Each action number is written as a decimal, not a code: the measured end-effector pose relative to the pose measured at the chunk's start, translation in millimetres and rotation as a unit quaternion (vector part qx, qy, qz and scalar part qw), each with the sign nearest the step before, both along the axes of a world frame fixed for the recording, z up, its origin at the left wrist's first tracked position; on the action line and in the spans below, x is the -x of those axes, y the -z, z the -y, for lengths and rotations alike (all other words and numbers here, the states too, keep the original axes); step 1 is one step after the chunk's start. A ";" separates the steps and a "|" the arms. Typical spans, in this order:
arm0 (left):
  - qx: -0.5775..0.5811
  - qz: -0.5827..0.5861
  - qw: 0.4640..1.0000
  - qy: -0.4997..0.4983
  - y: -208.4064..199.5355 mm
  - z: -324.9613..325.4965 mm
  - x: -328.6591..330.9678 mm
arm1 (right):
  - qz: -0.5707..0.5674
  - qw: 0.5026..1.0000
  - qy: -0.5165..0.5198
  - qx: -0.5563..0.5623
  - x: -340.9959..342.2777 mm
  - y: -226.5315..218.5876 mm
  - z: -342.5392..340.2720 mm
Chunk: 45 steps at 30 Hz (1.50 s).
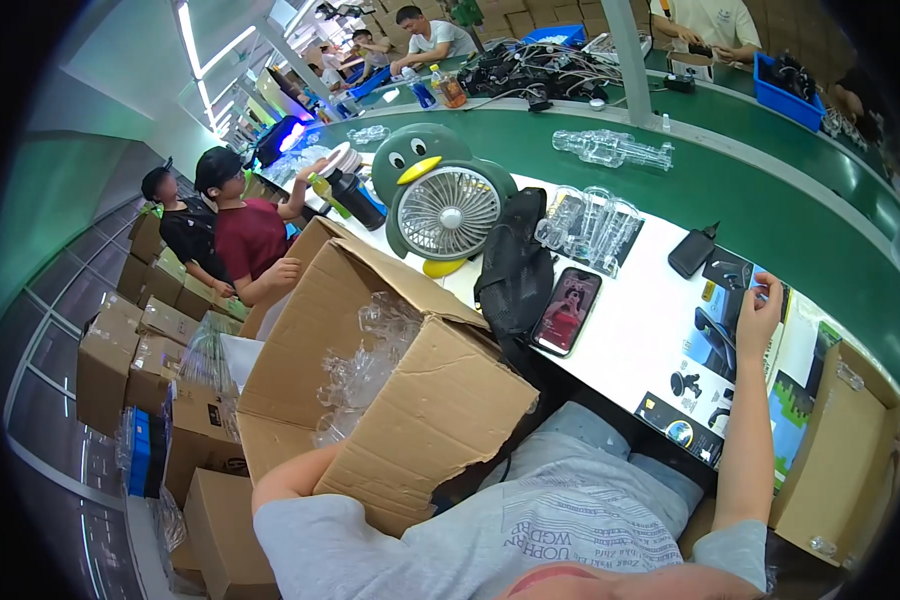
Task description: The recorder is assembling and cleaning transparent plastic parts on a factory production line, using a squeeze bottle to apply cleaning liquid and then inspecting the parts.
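Note:
My left forearm (295,476) reaches into a large open cardboard box (450,415) on my left. The box's wall hides that hand, so its fingers do not show. Crumpled clear plastic blister trays (360,385) lie inside the box. At the right of the white table, my right hand (760,312) has its fingers bent on the edge of a printed carton (712,335), which shows pictures of a black mount. More printed packaging (792,415) lies beside that wrist. Near the hand is a black adapter-like block (692,252).
A phone (567,312), a black mesh bag (515,265) and a penguin-shaped fan (448,210) stand between my arms. Clear trays (592,228) lie behind the phone, another (613,149) on the green belt. An open carton (840,455) is at right. Co-workers sit beyond; stacked cartons (110,360) stand left.

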<state>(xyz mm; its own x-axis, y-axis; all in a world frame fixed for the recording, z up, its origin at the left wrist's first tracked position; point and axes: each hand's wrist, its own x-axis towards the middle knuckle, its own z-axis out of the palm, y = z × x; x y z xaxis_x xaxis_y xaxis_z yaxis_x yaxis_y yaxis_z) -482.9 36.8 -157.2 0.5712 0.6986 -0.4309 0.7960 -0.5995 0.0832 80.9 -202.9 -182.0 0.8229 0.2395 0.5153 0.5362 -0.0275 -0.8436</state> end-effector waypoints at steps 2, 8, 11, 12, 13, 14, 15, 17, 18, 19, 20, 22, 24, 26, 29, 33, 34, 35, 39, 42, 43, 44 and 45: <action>-0.014 0.009 1.000 -0.007 -1.9 -1.0 1.2 | 0.015 1.000 0.012 0.014 -1.7 4.0 0.3; -0.052 0.030 0.997 -0.045 -4.3 9.7 17.6 | 0.010 1.000 0.006 -0.011 -10.9 18.4 -2.7; -0.082 0.029 0.994 -0.070 -21.1 10.5 40.2 | 0.020 0.999 0.025 0.007 -18.1 25.0 2.6; -0.090 0.031 0.993 -0.076 -24.2 11.4 43.4 | 0.020 0.999 0.028 0.014 -20.1 24.4 5.6; -0.098 0.033 0.991 -0.080 -26.8 11.6 45.5 | 0.016 1.000 0.018 0.010 -21.6 25.5 5.9; -0.105 0.035 0.990 -0.083 -29.0 11.3 46.5 | 0.013 1.000 0.015 0.007 -19.1 25.2 3.6; -0.112 0.039 0.989 -0.085 -30.7 9.7 46.3 | 0.011 1.000 0.012 0.005 -17.2 24.1 1.6; -0.124 0.047 0.987 -0.087 -32.7 6.0 43.8 | 0.017 1.000 0.009 0.009 -17.2 24.1 0.7; -0.129 0.052 0.986 -0.087 -33.0 4.2 42.1 | 0.016 1.000 0.009 0.008 -17.9 24.2 1.2; -0.134 0.057 0.986 -0.088 -32.8 2.8 40.2 | 0.009 1.000 0.013 0.010 -18.5 24.0 1.9; -0.138 0.062 0.984 -0.090 -32.7 3.4 39.9 | 0.004 1.000 0.015 0.012 -18.1 23.0 0.7; -0.142 0.075 0.983 -0.091 -27.7 2.7 34.5 | 0.010 1.000 0.009 0.012 -18.0 23.0 0.3; -0.144 0.089 0.981 -0.093 -21.6 3.0 30.0 | 0.017 1.000 0.003 0.013 -17.2 23.6 -1.6; -0.146 0.104 0.979 -0.097 -14.9 3.9 26.4 | 0.016 1.000 0.000 0.015 -16.2 24.2 -4.6; -0.208 0.081 0.971 -0.087 -51.5 10.7 -11.3 | 0.024 0.999 0.022 0.021 -15.3 19.1 9.0; -0.292 0.096 0.946 -0.107 -70.2 6.9 1.4 | 0.019 1.000 0.000 -0.002 -10.5 16.4 -1.6; -0.286 0.105 0.943 -0.131 -75.8 9.1 -2.5 | 0.022 1.000 0.006 0.005 -11.3 17.3 -0.9; -0.281 0.115 0.940 -0.156 -78.6 8.6 -4.3 | 0.025 1.000 0.008 0.007 -10.6 17.0 -0.4; -0.145 0.056 0.973 -0.173 -92.4 6.3 1.8 | 0.013 1.000 0.002 0.001 -10.6 17.0 0.2; -0.015 0.047 0.975 -0.216 -116.7 13.4 -12.1 | 0.013 1.000 0.006 0.008 -11.7 16.3 3.2; -0.015 0.048 0.974 -0.219 -115.7 9.6 -5.4 | 0.010 1.000 0.006 0.012 -11.5 15.0 3.4; 0.101 0.159 0.952 -0.240 -112.0 1.7 8.1 | 0.007 1.000 0.006 0.017 -11.3 14.3 3.4; 0.214 0.267 0.904 -0.255 -107.5 -4.4 20.4 | 0.008 1.000 0.002 0.018 -11.3 14.4 2.5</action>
